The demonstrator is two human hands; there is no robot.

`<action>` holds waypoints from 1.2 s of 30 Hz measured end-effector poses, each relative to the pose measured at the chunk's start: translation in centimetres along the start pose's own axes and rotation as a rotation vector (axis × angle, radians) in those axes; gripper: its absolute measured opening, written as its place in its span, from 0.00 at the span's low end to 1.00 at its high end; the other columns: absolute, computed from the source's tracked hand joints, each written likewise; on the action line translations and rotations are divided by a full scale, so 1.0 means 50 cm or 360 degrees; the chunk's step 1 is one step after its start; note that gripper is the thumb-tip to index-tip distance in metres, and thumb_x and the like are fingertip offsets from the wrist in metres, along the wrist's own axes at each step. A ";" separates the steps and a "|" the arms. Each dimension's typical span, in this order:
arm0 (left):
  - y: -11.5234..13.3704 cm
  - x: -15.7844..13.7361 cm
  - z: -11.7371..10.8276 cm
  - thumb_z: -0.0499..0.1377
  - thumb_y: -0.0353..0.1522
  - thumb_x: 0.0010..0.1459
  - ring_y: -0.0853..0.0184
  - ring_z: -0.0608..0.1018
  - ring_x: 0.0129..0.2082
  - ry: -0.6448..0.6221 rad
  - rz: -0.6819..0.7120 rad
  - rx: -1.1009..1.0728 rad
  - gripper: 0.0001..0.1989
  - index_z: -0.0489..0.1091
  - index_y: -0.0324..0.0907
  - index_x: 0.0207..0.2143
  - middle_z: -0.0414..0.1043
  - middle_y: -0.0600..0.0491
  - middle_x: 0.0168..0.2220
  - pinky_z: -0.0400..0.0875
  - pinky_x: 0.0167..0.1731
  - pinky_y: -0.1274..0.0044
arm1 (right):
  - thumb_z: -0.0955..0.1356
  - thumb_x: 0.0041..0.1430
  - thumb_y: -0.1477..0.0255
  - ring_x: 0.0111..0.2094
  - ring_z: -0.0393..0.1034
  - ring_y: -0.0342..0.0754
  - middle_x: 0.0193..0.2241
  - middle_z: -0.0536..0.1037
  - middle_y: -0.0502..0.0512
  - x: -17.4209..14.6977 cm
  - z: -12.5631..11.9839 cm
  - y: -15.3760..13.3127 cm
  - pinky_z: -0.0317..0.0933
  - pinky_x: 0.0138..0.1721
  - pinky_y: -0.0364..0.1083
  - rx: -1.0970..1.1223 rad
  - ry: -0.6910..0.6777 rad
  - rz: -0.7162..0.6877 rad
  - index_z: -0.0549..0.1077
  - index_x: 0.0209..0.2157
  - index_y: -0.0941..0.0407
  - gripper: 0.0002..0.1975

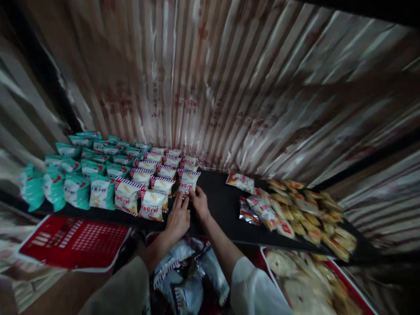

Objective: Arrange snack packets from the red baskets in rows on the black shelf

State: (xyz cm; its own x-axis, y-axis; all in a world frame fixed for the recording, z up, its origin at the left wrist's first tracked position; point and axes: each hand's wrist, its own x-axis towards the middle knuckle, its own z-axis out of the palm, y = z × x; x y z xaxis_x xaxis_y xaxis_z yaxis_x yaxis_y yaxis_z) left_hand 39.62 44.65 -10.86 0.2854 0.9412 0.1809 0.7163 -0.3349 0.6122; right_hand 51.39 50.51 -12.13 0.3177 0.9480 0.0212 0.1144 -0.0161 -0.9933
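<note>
A small white-and-red snack bag (pixel 189 180) with a striped top edge stands upright on the black shelf (pixel 218 205). My left hand (pixel 179 215) is at its lower left, fingertips against the bag's bottom. From the lower right my right hand (pixel 200 204) pinches the same bag, so it sits between both hands. To the left are rows of matching white snack bags (pixel 152 204), standing upright. Farther left, teal snack bags (pixel 102 192) stand in similar rows. Some of my fingertips are hidden by the bag and by dim light.
Loose red-and-white packets (pixel 262 212) and a pile of yellow packets (pixel 305 210) lie on the shelf at right. Below are an open box of silver-blue bags (pixel 188 280) and a box of pale packets (pixel 295 280). A red printed sheet (pixel 77 243) hangs at front left. Corrugated sheeting (pixel 210 87) closes off the back.
</note>
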 end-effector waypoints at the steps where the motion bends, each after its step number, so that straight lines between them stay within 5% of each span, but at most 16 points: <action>1: -0.002 0.002 0.001 0.49 0.27 0.58 0.54 0.50 0.67 0.0001 -0.0002 0.0005 0.26 0.59 0.34 0.59 0.47 0.41 0.67 0.53 0.63 0.62 | 0.68 0.49 0.58 0.42 0.72 0.52 0.41 0.79 0.57 0.001 0.002 0.005 0.65 0.43 0.47 -0.0007 0.0004 -0.0014 0.72 0.46 0.57 0.25; 13: -0.020 -0.004 0.025 0.48 0.26 0.58 0.54 0.55 0.65 -0.0040 -0.0031 -0.0004 0.25 0.58 0.32 0.59 0.44 0.39 0.67 0.58 0.61 0.65 | 0.65 0.55 0.56 0.46 0.70 0.54 0.44 0.77 0.60 -0.001 0.004 0.030 0.62 0.49 0.51 -0.0355 0.0087 -0.0172 0.72 0.49 0.57 0.25; 18: 0.000 -0.016 0.009 0.48 0.27 0.60 0.57 0.62 0.62 0.0004 -0.0072 0.0090 0.21 0.63 0.34 0.55 0.55 0.40 0.63 0.61 0.59 0.68 | 0.64 0.54 0.55 0.51 0.67 0.56 0.50 0.73 0.64 -0.025 -0.001 0.033 0.60 0.53 0.53 -0.0310 0.0200 -0.0198 0.68 0.53 0.60 0.30; 23: 0.056 -0.051 -0.020 0.48 0.26 0.59 0.59 0.72 0.50 -0.0197 -0.0037 0.0215 0.14 0.70 0.38 0.43 0.72 0.44 0.46 0.68 0.50 0.70 | 0.61 0.56 0.55 0.53 0.65 0.56 0.50 0.73 0.66 -0.090 -0.012 0.025 0.57 0.56 0.54 -0.0376 0.0323 -0.0219 0.70 0.49 0.62 0.28; 31: 0.104 -0.133 -0.002 0.49 0.23 0.55 0.66 0.73 0.41 -0.0530 0.0003 -0.0228 0.11 0.69 0.41 0.34 0.71 0.50 0.39 0.66 0.44 0.76 | 0.61 0.56 0.62 0.49 0.68 0.52 0.47 0.75 0.61 -0.213 -0.081 0.024 0.58 0.54 0.52 -0.0268 0.0347 -0.0052 0.72 0.45 0.58 0.20; 36: 0.121 -0.191 0.030 0.48 0.27 0.57 0.67 0.73 0.35 -0.0734 0.0003 -0.0444 0.11 0.69 0.41 0.28 0.72 0.52 0.33 0.66 0.39 0.77 | 0.60 0.58 0.63 0.46 0.70 0.50 0.44 0.77 0.58 -0.303 -0.155 0.054 0.62 0.51 0.50 -0.0328 0.0325 -0.0138 0.72 0.43 0.57 0.18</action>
State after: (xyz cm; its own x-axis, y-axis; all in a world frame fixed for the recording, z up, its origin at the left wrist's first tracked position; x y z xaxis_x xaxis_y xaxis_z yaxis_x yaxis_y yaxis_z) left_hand 42.20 33.57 -10.02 0.5816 0.8020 -0.1358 0.5367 -0.2529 0.8049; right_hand 54.16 33.63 -14.24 0.4787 0.8654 0.1480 0.3315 -0.0220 -0.9432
